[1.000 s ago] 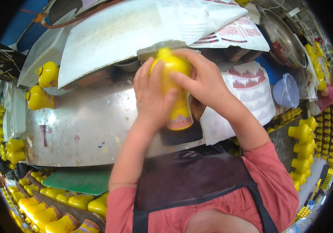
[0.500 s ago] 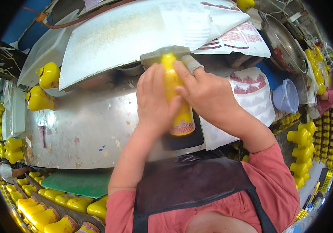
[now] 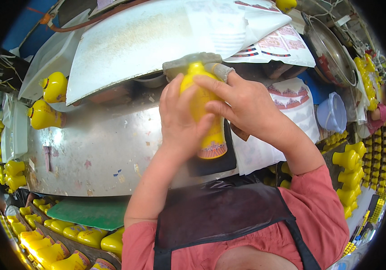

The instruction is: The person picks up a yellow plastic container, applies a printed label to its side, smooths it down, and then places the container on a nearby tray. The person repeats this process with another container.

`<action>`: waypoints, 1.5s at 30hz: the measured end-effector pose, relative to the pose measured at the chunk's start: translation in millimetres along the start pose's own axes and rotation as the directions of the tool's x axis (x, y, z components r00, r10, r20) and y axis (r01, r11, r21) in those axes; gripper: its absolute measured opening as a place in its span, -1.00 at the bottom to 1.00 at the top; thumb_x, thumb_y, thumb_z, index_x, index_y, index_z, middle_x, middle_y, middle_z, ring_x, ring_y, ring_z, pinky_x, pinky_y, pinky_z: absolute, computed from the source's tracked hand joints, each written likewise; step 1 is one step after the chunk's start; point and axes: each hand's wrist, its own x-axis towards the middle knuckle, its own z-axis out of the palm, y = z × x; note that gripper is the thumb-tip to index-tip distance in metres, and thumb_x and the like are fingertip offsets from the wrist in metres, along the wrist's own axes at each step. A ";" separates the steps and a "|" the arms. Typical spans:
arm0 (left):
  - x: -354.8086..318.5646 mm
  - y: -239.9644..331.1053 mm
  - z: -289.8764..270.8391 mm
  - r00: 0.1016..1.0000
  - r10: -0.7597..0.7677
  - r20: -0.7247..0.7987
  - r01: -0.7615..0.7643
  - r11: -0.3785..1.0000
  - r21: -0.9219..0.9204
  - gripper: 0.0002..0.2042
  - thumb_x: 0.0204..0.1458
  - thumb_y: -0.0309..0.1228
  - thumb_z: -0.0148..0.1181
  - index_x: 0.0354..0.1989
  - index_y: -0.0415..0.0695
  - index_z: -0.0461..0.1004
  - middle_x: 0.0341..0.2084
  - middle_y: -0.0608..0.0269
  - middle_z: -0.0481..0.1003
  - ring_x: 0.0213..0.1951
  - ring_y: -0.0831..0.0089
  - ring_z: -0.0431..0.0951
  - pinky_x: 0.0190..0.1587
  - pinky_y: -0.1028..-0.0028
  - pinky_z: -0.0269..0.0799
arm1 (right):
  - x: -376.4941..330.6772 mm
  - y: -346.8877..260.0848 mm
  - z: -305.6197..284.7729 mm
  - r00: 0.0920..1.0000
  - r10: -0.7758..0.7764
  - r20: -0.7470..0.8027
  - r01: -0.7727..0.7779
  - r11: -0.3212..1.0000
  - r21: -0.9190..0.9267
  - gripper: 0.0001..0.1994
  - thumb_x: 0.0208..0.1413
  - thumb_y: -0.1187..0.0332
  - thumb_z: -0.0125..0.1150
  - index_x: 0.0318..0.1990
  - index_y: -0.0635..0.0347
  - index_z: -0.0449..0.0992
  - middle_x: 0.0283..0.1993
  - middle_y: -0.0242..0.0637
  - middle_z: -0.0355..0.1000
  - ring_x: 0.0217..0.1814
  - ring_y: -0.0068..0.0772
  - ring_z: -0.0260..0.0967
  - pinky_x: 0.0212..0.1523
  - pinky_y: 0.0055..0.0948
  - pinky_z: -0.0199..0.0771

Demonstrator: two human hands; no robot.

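Observation:
A glossy yellow vase-shaped bottle (image 3: 212, 140) lies with its neck pointing away from me, a patterned reddish band round its base. Its base end rests over a black pad (image 3: 216, 168), and its neck reaches a grey cloth-like lump (image 3: 181, 64). My left hand (image 3: 180, 118), partly blurred, presses along the bottle's left side, thumb over its body. From the right, my right hand (image 3: 249, 105) grips the bottle with bent fingers; a grey wrap (image 3: 220, 71) covers one finger. Below that palm pokes out the corner of a brown flat piece (image 3: 240, 133), its kind unclear.
Two yellow bottles (image 3: 44, 114) stand on the metal table (image 3: 107, 153) at left. Printed decal sheets (image 3: 292, 101) lie right, near a pale blue bucket (image 3: 331, 112). A white board (image 3: 125, 49) spans the back. More bottles (image 3: 350, 171) crowd both sides, with a green board (image 3: 91, 211) lower left.
The bottle has turned or shifted slightly between my hands, showing more of its shoulder. My right hand has moved a little, its fingers more bent, and the brown corner has come into sight.

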 end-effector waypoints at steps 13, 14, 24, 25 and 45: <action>0.9 0.8 -6.3 0.999 -0.018 0.045 0.021 0.999 -0.050 -0.16 -0.02 -0.15 0.37 0.40 -0.19 0.12 0.39 -0.18 0.13 0.38 -0.19 0.14 0.43 -0.03 0.07 | 24.9 40.3 -16.3 0.790 0.587 0.177 -0.527 0.504 0.684 -0.62 0.38 0.03 0.14 0.09 0.11 0.61 -0.27 -0.33 0.59 -0.34 -0.56 0.53 -0.31 -0.53 0.53; -0.6 1.3 -8.1 0.997 -0.051 0.062 0.058 0.992 -0.113 -0.10 -0.05 -0.15 0.40 0.43 -0.23 0.05 0.42 -0.19 0.10 0.41 -0.18 0.11 0.45 -0.03 0.03 | 26.7 40.8 -21.6 0.806 0.550 0.219 -0.471 0.371 0.800 -0.61 0.41 0.02 0.10 0.04 0.12 0.62 -0.27 -0.37 0.59 -0.35 -0.65 0.50 -0.36 -0.60 0.49; -17.4 1.8 -4.3 0.942 -0.331 0.056 0.319 0.832 -0.454 -0.03 0.10 -0.11 0.33 0.55 -0.19 -0.15 0.44 -0.09 0.10 0.45 0.05 0.13 0.42 0.09 0.14 | -11.8 19.4 0.6 0.807 -0.363 -0.466 0.267 0.928 -0.260 -0.68 -0.08 0.44 0.35 -0.10 -0.06 0.64 -0.48 -0.39 0.31 -0.45 -0.29 0.39 -0.43 -0.26 0.44; -22.3 3.9 -3.8 0.899 -0.430 0.076 0.395 0.727 -0.561 -0.05 0.13 -0.10 0.30 0.56 -0.20 -0.16 0.44 -0.09 0.10 0.46 0.09 0.13 0.42 0.11 0.15 | -15.8 19.8 2.8 0.757 -0.488 -0.435 0.415 0.873 -0.257 -0.67 -0.14 0.44 0.36 -0.12 -0.02 0.66 -0.41 -0.38 0.41 -0.38 -0.33 0.48 -0.37 -0.30 0.54; -48.2 9.5 0.1 0.870 -0.440 0.222 0.476 0.636 -0.607 -0.18 0.24 -0.36 0.08 0.59 -0.24 -0.23 0.45 -0.03 0.12 0.22 0.24 0.43 0.29 0.25 0.35 | -68.2 19.9 71.2 0.897 0.368 0.245 -0.414 0.501 0.760 -0.25 0.20 0.13 0.32 0.50 0.12 0.21 -0.03 -0.04 0.58 -0.05 -0.35 0.53 0.01 -0.35 0.54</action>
